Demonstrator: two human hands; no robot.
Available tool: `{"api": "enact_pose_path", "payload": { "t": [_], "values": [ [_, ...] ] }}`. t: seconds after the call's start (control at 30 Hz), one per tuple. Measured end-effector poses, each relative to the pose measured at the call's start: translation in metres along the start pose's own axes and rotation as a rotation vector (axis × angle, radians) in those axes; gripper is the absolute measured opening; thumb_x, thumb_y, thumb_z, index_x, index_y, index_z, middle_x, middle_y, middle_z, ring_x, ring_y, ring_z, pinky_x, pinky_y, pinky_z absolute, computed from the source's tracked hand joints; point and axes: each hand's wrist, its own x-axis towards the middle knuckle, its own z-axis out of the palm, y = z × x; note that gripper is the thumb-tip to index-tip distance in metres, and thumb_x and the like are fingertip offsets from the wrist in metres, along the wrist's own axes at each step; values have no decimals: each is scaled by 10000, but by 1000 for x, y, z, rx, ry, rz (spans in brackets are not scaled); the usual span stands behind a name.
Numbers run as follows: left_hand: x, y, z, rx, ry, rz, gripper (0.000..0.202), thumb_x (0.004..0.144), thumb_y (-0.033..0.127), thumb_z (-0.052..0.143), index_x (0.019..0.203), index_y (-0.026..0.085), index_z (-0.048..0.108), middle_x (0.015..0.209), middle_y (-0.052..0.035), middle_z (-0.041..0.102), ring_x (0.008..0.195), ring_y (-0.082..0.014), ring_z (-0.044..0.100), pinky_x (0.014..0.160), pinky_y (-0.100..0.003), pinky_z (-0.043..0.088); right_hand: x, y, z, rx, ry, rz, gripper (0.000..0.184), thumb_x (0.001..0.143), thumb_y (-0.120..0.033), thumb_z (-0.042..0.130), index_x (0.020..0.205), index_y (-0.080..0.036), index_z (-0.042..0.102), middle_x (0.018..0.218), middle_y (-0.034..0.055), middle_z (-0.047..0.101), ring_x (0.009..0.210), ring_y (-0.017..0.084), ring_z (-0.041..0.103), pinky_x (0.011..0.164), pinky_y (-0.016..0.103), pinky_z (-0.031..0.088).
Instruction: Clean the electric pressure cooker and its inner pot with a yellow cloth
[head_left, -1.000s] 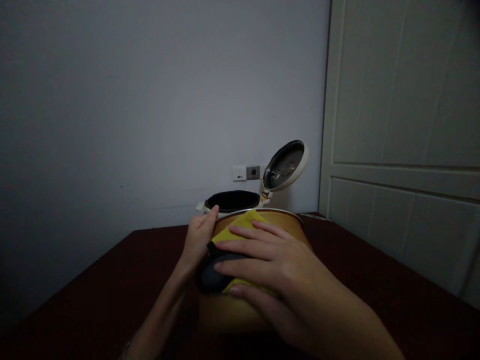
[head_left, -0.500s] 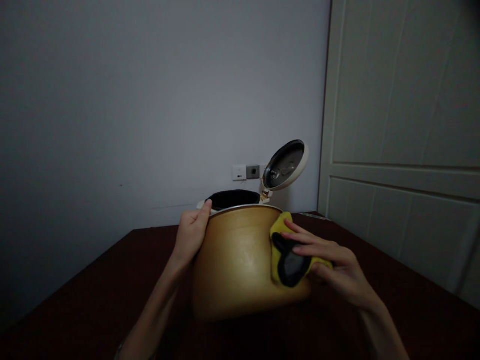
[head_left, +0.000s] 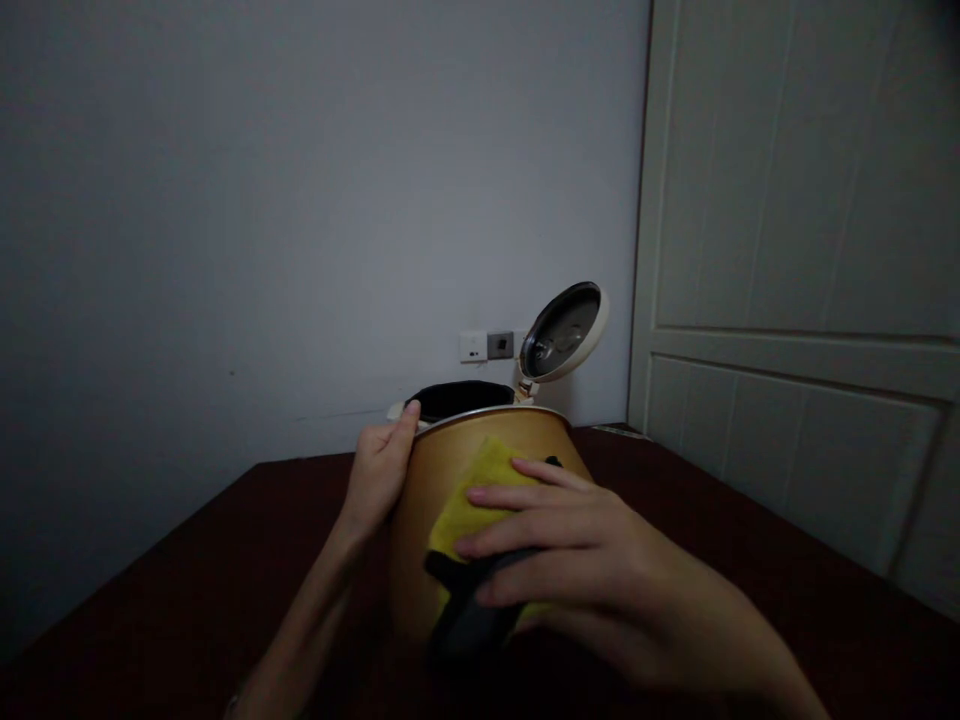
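A golden-brown inner pot [head_left: 427,480] stands tilted on the dark red table [head_left: 187,590]. My left hand [head_left: 381,470] grips its rim at the left, thumb on top. Against the pot's near side my right hand [head_left: 577,570] presses a yellow and black cloth [head_left: 474,500], fingers stretched flat over it. The lower right part of the pot is hidden behind that hand.
Behind the pot a white rice cooker [head_left: 457,400] stands with its lid [head_left: 562,330] raised. A wall socket [head_left: 487,346] is on the grey wall. A pale panelled door [head_left: 795,280] fills the right side, close to the table's right edge.
My right hand has swept the cloth from the pot's right side back across its front. The left hand has kept its grip on the rim.
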Motion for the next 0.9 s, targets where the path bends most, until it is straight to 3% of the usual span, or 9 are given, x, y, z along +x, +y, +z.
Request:
{"api": "enact_pose_path", "payload": {
  "t": [0.13,0.27,0.33,0.43,0.57,0.63,0.77,0.9],
  "values": [
    [4,2,-11,34,44,7,484,738,573,489,469,184,384,437,48,343,397,-67,299,356,-191,206,-41,36,-7,239,190,68,226,866,-183,557,1063,-238,653,1204,32,632,1257,200,445,1084,435,297],
    [7,3,-20,56,108,26,481,733,564,487,456,192,359,431,57,306,393,-65,275,358,-195,191,-61,57,2,285,389,109,259,837,-182,598,1063,-290,663,1188,37,640,1213,224,495,1024,463,378],
    [9,2,-22,62,140,35,476,734,551,488,450,194,351,426,58,301,391,-65,272,360,-198,189,-56,52,3,245,389,74,280,821,-188,617,1081,-286,658,1194,48,635,1222,239,485,1034,489,353],
    [7,0,-18,36,155,37,473,743,543,486,450,197,353,422,52,323,386,-68,277,356,-204,190,-33,30,-2,130,281,13,267,828,-175,602,1077,-255,655,1203,52,629,1264,232,435,1075,485,282],
    [-1,1,-1,-11,71,44,484,746,563,478,454,193,365,428,39,356,394,-73,299,363,-209,215,10,-4,-4,-27,23,-14,249,854,-169,538,1063,-238,654,1207,26,630,1261,188,436,1110,429,210],
    [-4,3,7,-18,13,60,496,733,575,486,446,194,350,421,39,335,402,-73,295,371,-210,223,28,-11,-2,-69,-36,17,247,849,-173,539,1054,-246,656,1203,8,633,1229,168,466,1117,404,194],
    [-7,7,8,-25,-22,73,497,731,576,488,450,196,335,426,43,316,410,-70,276,374,-208,218,35,3,-3,-42,40,41,243,864,-285,561,1086,-243,650,1249,15,600,1235,161,457,1104,371,247],
    [-5,11,-7,-16,-7,35,497,755,583,464,466,192,359,434,44,333,409,-72,284,370,-204,206,4,34,-2,97,291,76,274,848,-240,582,1115,-240,641,1270,42,583,1267,198,431,1083,428,306]
  ]
}}
